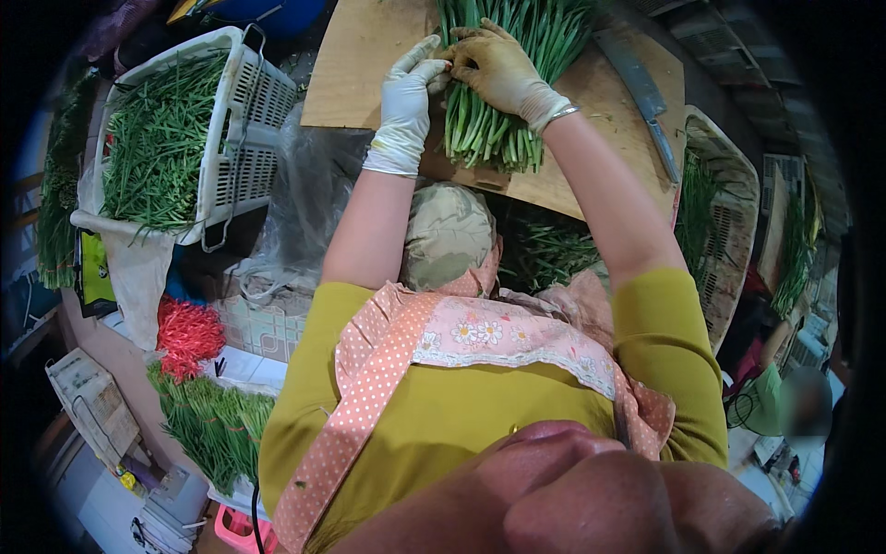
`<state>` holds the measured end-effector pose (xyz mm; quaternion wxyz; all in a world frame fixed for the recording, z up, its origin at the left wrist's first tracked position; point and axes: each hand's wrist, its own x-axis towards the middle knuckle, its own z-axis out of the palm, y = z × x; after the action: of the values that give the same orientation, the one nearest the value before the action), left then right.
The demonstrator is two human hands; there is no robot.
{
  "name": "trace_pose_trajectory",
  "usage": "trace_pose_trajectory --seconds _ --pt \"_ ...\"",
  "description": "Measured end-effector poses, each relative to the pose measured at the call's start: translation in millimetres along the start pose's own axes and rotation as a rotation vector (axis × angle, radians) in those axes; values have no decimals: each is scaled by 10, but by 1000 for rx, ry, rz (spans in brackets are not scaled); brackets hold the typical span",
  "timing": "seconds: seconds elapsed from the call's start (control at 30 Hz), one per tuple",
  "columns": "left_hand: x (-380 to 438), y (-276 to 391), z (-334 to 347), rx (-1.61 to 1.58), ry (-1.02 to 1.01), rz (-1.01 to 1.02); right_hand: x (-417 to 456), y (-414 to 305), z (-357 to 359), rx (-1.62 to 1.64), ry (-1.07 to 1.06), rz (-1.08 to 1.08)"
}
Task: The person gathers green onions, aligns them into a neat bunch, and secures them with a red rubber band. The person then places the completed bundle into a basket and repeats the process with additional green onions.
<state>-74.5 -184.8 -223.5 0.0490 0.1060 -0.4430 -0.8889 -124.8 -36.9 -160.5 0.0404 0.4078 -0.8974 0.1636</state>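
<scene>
A thick bunch of green garlic chives (495,135) lies on the wooden board (353,69), its pale cut ends towards me. My right hand (502,69), in a stained glove, rests over the bunch with its fingertips pinched together at the left side. My left hand (412,86), in a whitish glove, meets it there, thumb and forefinger closed near those fingertips. A small bit of red shows between the hands; whether it is a tie cannot be told. To the right on the board lies a large cleaver-like knife (633,76), its handle pointing towards me.
A white plastic basket (239,138) of cut greens stands at left. Red plastic ties (188,338) hang below it, above bundled chives (214,429). At right are another basket (734,228) with greens and a person in green (765,398). Loose greens (547,246) lie under the board's near edge.
</scene>
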Motion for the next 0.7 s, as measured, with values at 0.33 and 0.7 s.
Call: trace_pose_trajectory --seconds 0.33,0.7 --pt "-38 27 -41 -105 -116 -70 -5 7 -25 -10 -11 5" --pt "-3 -32 69 105 1 -74 -7 37 -2 57 -2 2"
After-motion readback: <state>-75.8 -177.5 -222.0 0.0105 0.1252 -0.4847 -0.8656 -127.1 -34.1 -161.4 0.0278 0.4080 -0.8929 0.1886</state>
